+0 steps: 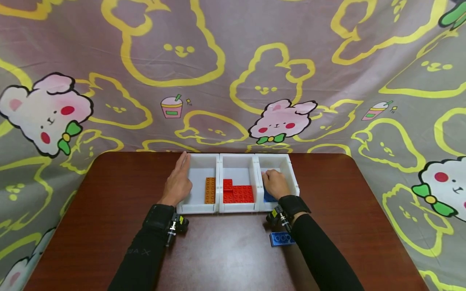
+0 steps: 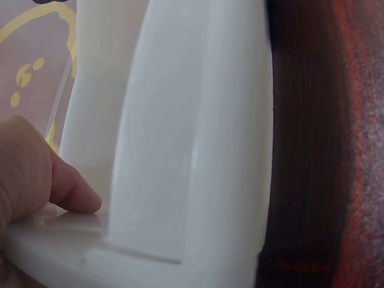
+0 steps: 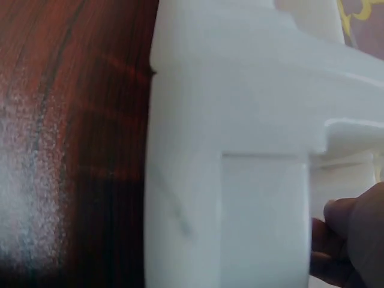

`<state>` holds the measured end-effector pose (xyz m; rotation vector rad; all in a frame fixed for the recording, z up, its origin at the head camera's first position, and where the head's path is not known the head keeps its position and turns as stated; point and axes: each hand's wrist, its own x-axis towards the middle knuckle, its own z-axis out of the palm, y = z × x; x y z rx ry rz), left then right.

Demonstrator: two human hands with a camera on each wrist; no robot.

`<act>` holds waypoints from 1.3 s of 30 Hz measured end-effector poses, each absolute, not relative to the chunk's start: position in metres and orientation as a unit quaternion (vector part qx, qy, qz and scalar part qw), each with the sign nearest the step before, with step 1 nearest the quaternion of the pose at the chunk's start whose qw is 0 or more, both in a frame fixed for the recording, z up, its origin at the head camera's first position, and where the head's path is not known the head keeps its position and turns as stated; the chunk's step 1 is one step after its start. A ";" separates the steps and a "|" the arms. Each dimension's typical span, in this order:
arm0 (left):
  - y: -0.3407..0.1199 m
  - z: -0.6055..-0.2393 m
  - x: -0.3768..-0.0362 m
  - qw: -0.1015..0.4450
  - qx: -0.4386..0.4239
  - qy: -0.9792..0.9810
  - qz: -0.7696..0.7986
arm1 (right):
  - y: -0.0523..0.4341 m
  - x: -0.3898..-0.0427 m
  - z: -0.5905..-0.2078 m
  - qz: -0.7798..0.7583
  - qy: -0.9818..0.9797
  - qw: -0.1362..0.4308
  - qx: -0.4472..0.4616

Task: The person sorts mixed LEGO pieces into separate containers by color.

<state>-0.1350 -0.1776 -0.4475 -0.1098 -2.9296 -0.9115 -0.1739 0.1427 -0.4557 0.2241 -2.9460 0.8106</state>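
Three white bins stand side by side at the far middle of the brown table (image 1: 109, 210), and the middle bin (image 1: 238, 161) serves as the landmark here. It holds red bricks (image 1: 238, 194) lying flat toward its near wall, one small block stepped up at their left. The left bin (image 1: 199, 167), touching the middle bin's left wall, holds one orange brick (image 1: 210, 190) lying lengthwise along its right side. The right bin (image 1: 280, 163), touching the middle bin's right wall, holds a blue brick (image 1: 269, 198), of which only a sliver shows beneath the right hand (image 1: 275, 184). That hand reaches down into the right bin with its fingers bent over the blue brick; whether they actually pinch it cannot be told, since the hand covers the contact and the right wrist view shows only fingertips (image 3: 336, 213) beside a white wall. The left hand (image 1: 178, 182) lies against the outer left wall of the left bin, fingers fairly straight and together, gripping nothing; the left wrist view shows a thumb tip (image 2: 75, 192) resting on the white rim. A second blue brick (image 1: 282, 238) lies on the table, well nearer the person than the middle bin and to its right, partly cut off by the right sleeve and wrist camera.
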 end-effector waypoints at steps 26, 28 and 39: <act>-0.176 -0.442 -0.137 0.024 -0.027 -0.952 -0.304 | 0.173 -0.046 -0.407 0.205 -0.977 0.057 0.025; -0.177 -0.442 -0.137 0.021 -0.028 -0.951 -0.306 | 0.174 -0.032 -0.412 0.179 -0.983 0.031 0.007; -0.177 -0.447 -0.136 0.015 -0.025 -0.951 -0.309 | 0.167 -0.006 -0.442 0.179 -0.982 -0.058 0.006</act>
